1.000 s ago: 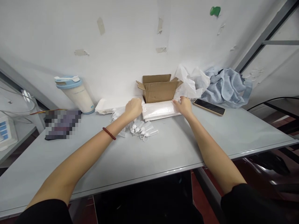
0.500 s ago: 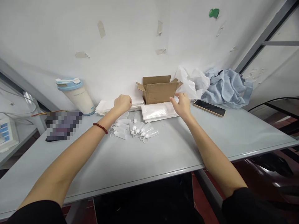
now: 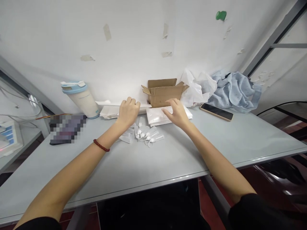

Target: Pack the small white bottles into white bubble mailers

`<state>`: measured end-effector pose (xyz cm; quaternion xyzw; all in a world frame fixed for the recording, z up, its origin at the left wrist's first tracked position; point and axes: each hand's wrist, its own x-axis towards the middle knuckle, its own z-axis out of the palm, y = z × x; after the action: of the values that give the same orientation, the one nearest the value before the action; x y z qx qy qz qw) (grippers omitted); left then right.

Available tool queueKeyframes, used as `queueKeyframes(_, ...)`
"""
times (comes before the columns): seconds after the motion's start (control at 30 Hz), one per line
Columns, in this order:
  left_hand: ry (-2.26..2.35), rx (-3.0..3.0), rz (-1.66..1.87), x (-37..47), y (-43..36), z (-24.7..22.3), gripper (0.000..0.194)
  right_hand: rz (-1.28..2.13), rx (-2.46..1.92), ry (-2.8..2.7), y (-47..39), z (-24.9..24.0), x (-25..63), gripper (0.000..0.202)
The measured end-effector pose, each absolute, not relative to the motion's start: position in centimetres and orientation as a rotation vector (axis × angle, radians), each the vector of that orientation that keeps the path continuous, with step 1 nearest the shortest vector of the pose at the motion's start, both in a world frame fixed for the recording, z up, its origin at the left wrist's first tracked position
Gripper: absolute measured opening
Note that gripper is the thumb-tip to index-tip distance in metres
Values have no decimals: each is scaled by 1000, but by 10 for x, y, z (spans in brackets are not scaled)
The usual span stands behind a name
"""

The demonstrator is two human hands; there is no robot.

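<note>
My left hand [image 3: 129, 111], fingers curled, is at the stack of flat white paper pieces [image 3: 109, 112]. It grips a white paper piece [image 3: 103, 102] raised above the stack; the fingertips are hidden behind the hand. My right hand [image 3: 177, 111] is open, thumb and fingers apart, over the shiny white plastic-wrapped pack [image 3: 155, 115]. Whether it touches the pack, I cannot tell. In front of both lie several small clear plastic squeeze bottles [image 3: 151, 133] with white caps and loops, some partly covered by my left wrist.
Behind the pack stands an open cardboard box [image 3: 163, 95]. A white plastic bag [image 3: 198, 88], a light blue cloth [image 3: 236, 91] and a phone [image 3: 216, 111] are to the right. At left are a blue-lidded cup [image 3: 82, 100] and a blurred dark item [image 3: 67, 129] on the table [image 3: 144, 169].
My left hand has moved slightly right, and a white paper piece now rises from the stack. My right hand has shifted left over the wrapped pack. The view has tilted slightly.
</note>
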<state>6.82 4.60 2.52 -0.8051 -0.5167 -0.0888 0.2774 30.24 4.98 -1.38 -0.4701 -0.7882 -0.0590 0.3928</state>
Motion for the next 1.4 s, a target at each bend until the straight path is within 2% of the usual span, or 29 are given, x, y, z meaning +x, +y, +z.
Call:
queueKeyframes(0.17, -1136, -2144, -392, 85, 15, 19, 28, -324, -1058, -2269, 20, -7, 271, 38)
queueKeyframes(0.3, -991, -2196, -506, 96, -6, 14, 32, -416, -1063, -2363, 13, -9, 259, 24)
queueKeyframes(0.4, -963, -2264, -581, 96, -13, 12, 30, -432, -1109, -2437, 19, -11, 263, 27)
queueKeyframes(0.53, -1082, -2281, -680, 76, -10, 14, 28, -470, -1135, -2452, 27, -9, 273, 38)
queueKeyframes(0.67, -1460, -2084, -909, 36, 0, 18, 35, -511, -1130, -2326, 29, -7, 279, 41)
queueKeyframes(0.77, -1747, -1997, -1129, 6, 7, 18, 29, -541, -1092, -2230, 29, -7, 281, 40)
queueKeyframes(0.83, -2020, -2000, -1308, -6, 10, 18, 39, -545, -1058, -2189, 28, -7, 280, 40)
queueKeyframes(0.9, -2327, -2026, -1608, -11, 10, 21, 43, -549, -1035, -2153, 27, -6, 279, 40)
queueKeyframes(0.97, -2515, -2048, -2032, -9, 8, 25, 32, -565, -1029, -2113, 25, -4, 278, 40)
queueKeyframes(1.07, -2521, -1909, -2579, -1, 3, 33, 24, -578, -1032, -2072, 22, -1, 278, 33)
queueKeyframes(1.2, -2424, -1977, -2756, 8, -2, 35, 40, -554, -1104, -2144, 17, -1, 276, 24)
queueKeyframes(1.4, -2377, -2593, -2540, 28, -14, 24, 51, -385, -1012, -2446, 4, 0, 267, 69)
